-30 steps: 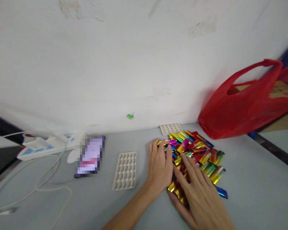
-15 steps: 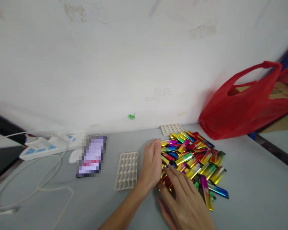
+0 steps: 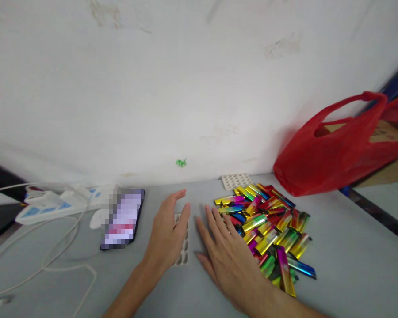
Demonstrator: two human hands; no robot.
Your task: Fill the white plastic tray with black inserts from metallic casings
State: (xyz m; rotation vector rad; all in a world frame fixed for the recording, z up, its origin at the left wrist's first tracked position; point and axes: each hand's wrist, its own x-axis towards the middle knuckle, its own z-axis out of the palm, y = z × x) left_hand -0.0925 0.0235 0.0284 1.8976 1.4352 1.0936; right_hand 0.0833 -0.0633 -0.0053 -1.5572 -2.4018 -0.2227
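A heap of shiny coloured lighters (image 3: 268,225), gold, red, green, blue and pink, lies on the grey table (image 3: 345,260). My right hand (image 3: 228,256) rests flat and open at the heap's left edge, fingertips touching the nearest lighters. My left hand (image 3: 167,234) is open, palm down, over a beige cell tray (image 3: 184,251), hiding most of it. Neither hand holds anything.
A second beige cell tray (image 3: 234,180) lies by the wall behind the heap. A red plastic bag (image 3: 331,150) with a cardboard box stands at the right. A phone (image 3: 121,218), a white power strip (image 3: 53,205) and white cables (image 3: 53,260) lie at the left.
Both hands have moved left off the lighter heap. The left hand now covers the beige tray; the right hand sits at the heap's left edge. The heap spread slightly.
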